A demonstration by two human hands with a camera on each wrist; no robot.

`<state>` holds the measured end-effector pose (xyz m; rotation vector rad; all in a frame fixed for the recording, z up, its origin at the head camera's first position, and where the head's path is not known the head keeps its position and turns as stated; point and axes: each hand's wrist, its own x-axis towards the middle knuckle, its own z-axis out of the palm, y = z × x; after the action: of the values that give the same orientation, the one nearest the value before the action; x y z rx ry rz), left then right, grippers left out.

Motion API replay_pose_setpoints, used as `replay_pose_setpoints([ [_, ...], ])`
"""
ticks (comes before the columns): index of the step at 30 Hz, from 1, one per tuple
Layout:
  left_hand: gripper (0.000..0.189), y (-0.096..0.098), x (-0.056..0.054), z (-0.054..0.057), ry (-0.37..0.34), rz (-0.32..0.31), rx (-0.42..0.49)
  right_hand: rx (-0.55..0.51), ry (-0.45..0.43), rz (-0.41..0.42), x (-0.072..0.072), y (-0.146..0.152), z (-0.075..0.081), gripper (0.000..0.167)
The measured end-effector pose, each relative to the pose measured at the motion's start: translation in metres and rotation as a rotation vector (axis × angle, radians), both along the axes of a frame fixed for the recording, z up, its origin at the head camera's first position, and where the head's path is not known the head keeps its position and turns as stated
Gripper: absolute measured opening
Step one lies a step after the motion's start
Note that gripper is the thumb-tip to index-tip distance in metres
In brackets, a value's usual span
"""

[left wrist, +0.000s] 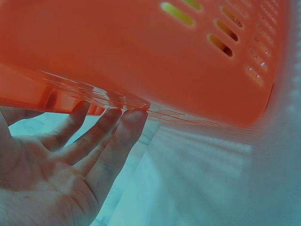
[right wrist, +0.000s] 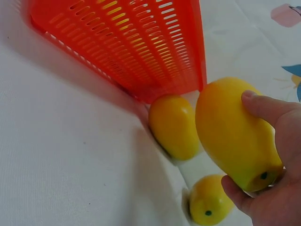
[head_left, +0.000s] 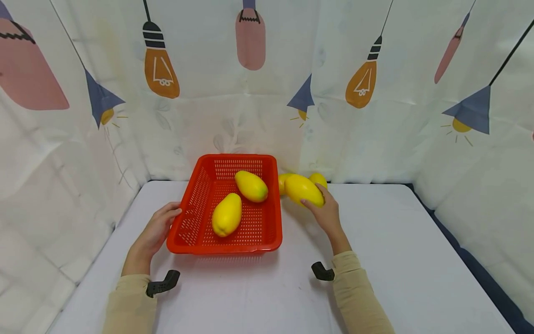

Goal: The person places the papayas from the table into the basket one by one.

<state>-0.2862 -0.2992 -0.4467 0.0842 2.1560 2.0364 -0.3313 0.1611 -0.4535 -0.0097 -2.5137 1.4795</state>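
Note:
A red plastic basket (head_left: pixel 227 249) with slotted walls stands on the white table, two yellow mangoes (head_left: pixel 227 215) lying apart inside it. At the basket's left rim is my left hand (head_left: pixel 156 232); in the left wrist view its extended fingers (left wrist: pixel 101 134) touch the red plastic from outside. Right of the basket, my right hand (head_left: pixel 327 215) grips another yellow mango (head_left: pixel 303 189) between thumb and fingers. The right wrist view shows this mango raised above two more, one mango (right wrist: pixel 174 127) beside the basket wall and a smaller-looking mango (right wrist: pixel 210 200) farther along.
The white table (head_left: pixel 396 260) extends to the right and front. Behind it hangs a pale curtain (head_left: pixel 200 125) printed with lamps and bulbs, close to the table's back edge. Dark cloth (head_left: pixel 471 260) borders the right side.

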Motion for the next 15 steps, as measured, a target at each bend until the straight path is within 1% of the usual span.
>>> replay_pose_setpoints([
  [7, 0.031, 0.001, -0.001, -0.001, 0.012, -0.008, 0.039, -0.029, 0.009, 0.000, 0.002, -0.002, 0.005, 0.075],
  [15, 0.033, 0.001, 0.000, 0.001, 0.003, 0.000, 0.012, -0.023, 0.033, 0.004, 0.004, -0.007, 0.011, 0.076],
])
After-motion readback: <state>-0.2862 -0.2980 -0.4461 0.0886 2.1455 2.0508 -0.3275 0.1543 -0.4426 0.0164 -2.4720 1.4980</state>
